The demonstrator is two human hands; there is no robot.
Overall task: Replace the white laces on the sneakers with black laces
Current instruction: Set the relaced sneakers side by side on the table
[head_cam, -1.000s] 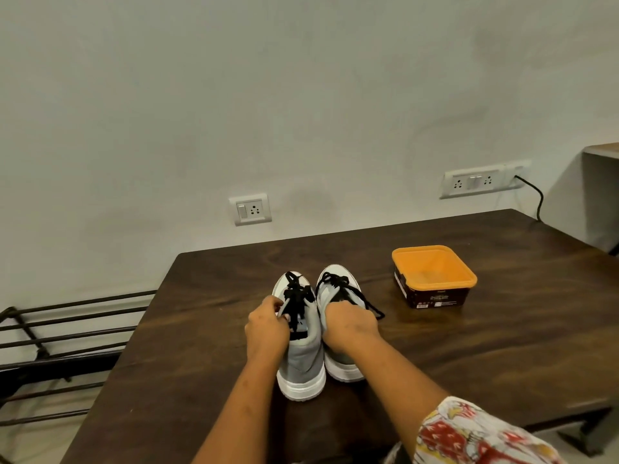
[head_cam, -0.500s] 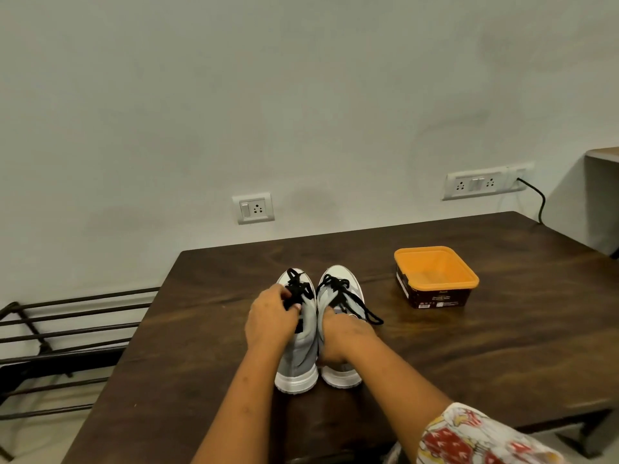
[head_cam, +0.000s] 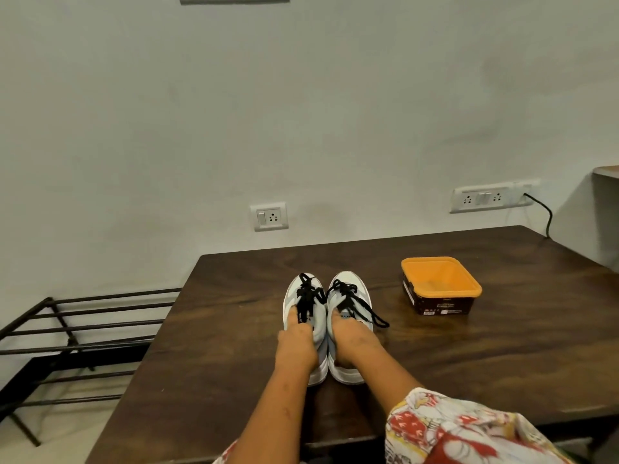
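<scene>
Both left hand (head_cam: 297, 347) and right hand (head_cam: 352, 343) slid heelward, apparently gripping the sneakers (head_cam: 351, 278).

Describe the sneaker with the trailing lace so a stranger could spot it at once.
On the wooden table, the left hand grips the left sneaker and the right hand the right sneaker, side by side. Pick the right one, nearer the orange-topped box. Only its black lace trails onto the tabletop.
</scene>
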